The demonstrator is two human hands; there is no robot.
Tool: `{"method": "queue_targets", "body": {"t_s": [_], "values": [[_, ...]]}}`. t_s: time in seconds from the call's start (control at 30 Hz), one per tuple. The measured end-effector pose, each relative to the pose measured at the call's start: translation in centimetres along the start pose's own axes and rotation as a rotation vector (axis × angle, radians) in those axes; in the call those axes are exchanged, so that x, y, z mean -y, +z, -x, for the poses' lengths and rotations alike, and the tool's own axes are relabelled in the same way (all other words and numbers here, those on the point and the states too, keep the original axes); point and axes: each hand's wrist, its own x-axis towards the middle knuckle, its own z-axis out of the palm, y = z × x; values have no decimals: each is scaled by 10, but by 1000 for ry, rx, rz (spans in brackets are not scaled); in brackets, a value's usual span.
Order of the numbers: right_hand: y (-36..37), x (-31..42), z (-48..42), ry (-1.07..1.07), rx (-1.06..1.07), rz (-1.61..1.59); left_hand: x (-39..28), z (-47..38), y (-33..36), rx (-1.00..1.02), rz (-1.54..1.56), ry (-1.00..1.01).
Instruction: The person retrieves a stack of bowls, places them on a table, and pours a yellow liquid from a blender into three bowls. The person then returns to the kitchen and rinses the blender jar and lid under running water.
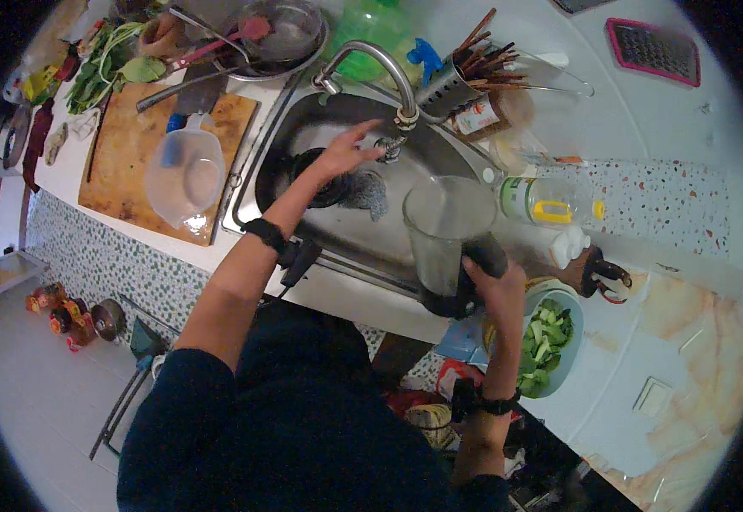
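Observation:
My right hand (499, 281) grips the black handle of a clear blender jar (442, 217) with a dark base. The jar is tilted over the near right edge of the steel sink (403, 243). My left hand (349, 153) reaches over the sink with its fingers apart. Its thumb and fingertips are at the outlet of the curved metal faucet (390, 150); whether they touch it I cannot tell. Below that forearm, a round black container (317, 176) lies in the basin, partly hidden. Beside it rests a grey metal scourer or mesh-like piece (370, 192).
Left of the sink, a translucent plastic container (182, 173) sits on a wooden cutting board (121, 153). A chopstick holder (451, 89) stands behind the sink. To the right are an oil bottle (547, 200) and a pale blue basin (573, 358) of chopped greens (547, 339).

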Motion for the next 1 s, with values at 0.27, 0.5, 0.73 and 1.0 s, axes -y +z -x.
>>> {"method": "queue_targets", "body": {"t_s": [0.27,0.5,0.73,1.0], "values": [[13,-2,-34,52,109,247,-21,-29,52,89,16,-201],[14,-4,-63,45,119,294,-49,-18,75,-16,826,-496],[35,-4,-76,6,158,252,-66,-20,82,-87,949,-572],[43,-12,-84,18,205,315,-48,-24,67,216,716,-480]]}}
